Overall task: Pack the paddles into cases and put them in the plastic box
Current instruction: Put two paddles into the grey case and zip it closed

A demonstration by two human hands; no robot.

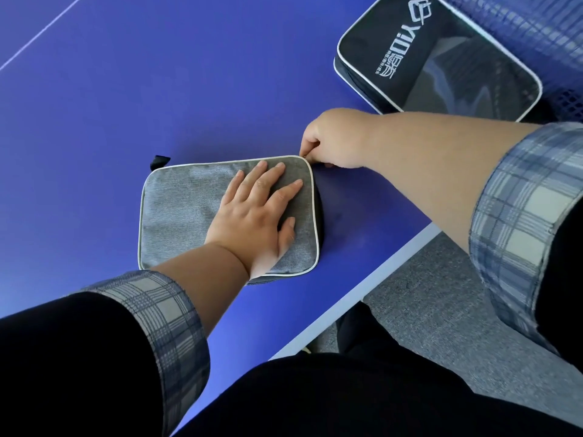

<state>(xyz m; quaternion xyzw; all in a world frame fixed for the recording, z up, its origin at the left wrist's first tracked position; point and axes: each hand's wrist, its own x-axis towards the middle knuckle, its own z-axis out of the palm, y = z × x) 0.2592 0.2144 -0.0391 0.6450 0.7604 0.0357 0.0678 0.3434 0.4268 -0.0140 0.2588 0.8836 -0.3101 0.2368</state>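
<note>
On blue table [126, 105], grey case [176, 216] lies; grey carpet [426, 285] beyond.

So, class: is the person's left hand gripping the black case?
No, the left hand lies flat on the grey case; the black case sits apart, untouched.

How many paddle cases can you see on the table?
2: a grey case near the table's edge under the left hand, and a black case at the far right. Others may lie out of view.
</note>
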